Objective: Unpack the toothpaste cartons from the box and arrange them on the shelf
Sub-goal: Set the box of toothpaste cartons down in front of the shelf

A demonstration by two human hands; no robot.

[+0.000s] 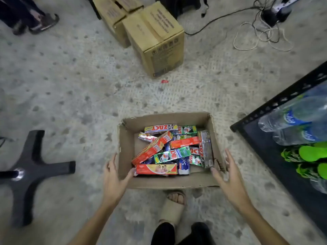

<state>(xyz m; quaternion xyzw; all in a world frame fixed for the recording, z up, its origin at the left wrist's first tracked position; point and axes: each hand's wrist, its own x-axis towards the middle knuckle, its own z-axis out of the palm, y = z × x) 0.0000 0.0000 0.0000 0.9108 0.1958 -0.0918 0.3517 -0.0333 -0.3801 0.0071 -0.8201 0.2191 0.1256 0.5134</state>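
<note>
Both hands apart: left (113, 175) thumb over box (126, 147) left wall, right (228, 175) clear. Cartons (169, 151) looked light, stiff, crushable; take by long sides.

Brown box (127, 147) w/ red, green & silver cartons (172, 149); grey speckled floor (70, 76); black shelf (276, 101).

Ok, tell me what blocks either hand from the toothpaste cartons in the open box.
Nothing visible. The open brown cardboard box has no lid over the toothpaste cartons; the left hand and right hand flank it.
</note>
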